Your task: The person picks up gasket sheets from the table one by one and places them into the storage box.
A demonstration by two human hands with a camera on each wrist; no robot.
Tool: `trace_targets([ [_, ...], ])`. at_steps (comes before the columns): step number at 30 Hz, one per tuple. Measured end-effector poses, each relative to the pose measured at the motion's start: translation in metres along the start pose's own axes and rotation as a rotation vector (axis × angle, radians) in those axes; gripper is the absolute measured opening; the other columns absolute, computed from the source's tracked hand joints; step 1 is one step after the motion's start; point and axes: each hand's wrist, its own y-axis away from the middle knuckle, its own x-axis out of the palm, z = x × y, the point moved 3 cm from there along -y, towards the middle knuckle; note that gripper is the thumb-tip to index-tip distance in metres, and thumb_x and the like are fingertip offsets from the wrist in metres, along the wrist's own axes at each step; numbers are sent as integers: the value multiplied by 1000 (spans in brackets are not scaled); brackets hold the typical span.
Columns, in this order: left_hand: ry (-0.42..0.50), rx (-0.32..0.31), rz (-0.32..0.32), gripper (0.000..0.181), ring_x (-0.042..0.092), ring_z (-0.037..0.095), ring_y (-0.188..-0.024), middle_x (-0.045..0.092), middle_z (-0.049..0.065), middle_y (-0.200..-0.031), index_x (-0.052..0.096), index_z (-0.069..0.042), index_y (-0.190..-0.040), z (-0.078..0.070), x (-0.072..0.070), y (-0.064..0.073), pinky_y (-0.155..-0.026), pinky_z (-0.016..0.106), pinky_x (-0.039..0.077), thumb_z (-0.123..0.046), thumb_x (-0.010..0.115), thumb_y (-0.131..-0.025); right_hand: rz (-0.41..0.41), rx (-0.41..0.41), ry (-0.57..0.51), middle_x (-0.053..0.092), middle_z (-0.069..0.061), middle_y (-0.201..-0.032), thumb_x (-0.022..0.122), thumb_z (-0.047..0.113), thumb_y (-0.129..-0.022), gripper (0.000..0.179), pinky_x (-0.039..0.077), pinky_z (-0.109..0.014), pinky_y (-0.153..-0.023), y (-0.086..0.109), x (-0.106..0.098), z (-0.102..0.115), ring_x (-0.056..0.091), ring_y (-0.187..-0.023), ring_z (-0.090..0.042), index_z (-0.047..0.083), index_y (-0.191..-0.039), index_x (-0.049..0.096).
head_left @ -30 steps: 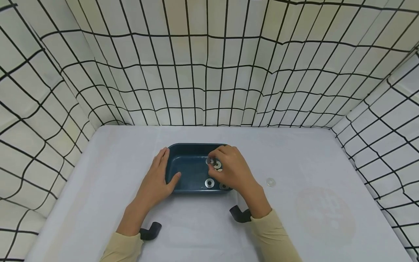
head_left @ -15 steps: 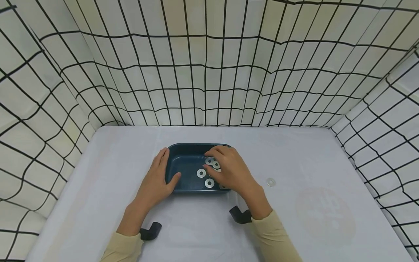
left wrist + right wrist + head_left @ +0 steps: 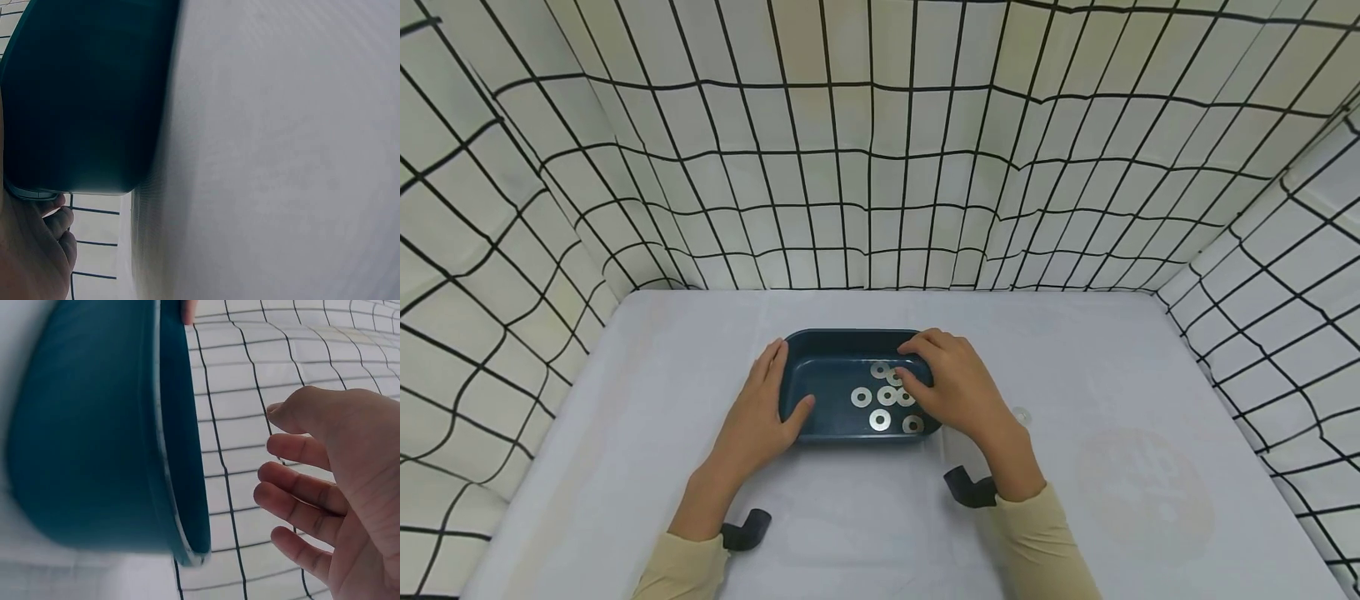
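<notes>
A dark blue rectangular tray (image 3: 827, 335) sits on the white table, with several flat metal washers (image 3: 880, 419) lying in its right half. My left hand (image 3: 763, 417) rests along the tray's left end, fingers extended and thumb over the near rim. In the left wrist view, fingers (image 3: 59, 222) show at the tray's end wall. Above the right end of the tray is my right hand (image 3: 958, 383), fingers loosely bent and nothing between them. The right wrist view shows that hand apart from the tray wall (image 3: 94, 437), thumb and fingers spread.
One pale washer (image 3: 1022, 415) lies on the white tablecloth (image 3: 1112, 358) to the right of the tray, partly behind my right wrist. A black grid net (image 3: 872, 183) over white cloth encloses the back and sides. Each wrist carries a black camera mount (image 3: 747, 530).
The right fingers released a washer into the tray, left of the others. My right hand then moved right and back, uncovering more washers. The left hand has stayed at the tray's end.
</notes>
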Motion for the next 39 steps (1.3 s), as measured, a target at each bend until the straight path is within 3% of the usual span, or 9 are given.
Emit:
trace_targets([
  [11,-1,8,-3,91,22,42,-164,17,20,-177,15,-3,-170,1,1,-1,-131,63,27,-39,65,-102,15,127,-31,74,-7,-124,77,24,-97,28,55,-51,-107,19,-10,-28,71,-116,-30,11,-122,75],
  [21,-1,12,-2,91,23,42,-164,18,20,-177,15,-2,-169,1,0,-1,-131,63,27,-39,65,-102,27,269,-27,73,-13,-126,76,17,-96,28,60,-53,-93,44,-18,-66,72,-111,-35,8,-123,76],
  [33,19,3,6,91,22,43,-164,18,21,-177,16,-1,-169,-2,-1,0,-131,63,26,-38,64,-102,117,342,-41,73,-19,-120,71,9,-96,26,60,-54,-86,73,-28,-100,72,-106,-35,2,-121,75],
  [39,13,7,-2,90,22,43,-164,18,20,-177,16,-1,-169,-1,-1,0,-131,64,26,-38,64,-102,200,416,-42,74,-17,-111,73,14,-95,26,59,-51,-84,83,-30,-115,70,-102,-32,2,-118,74],
])
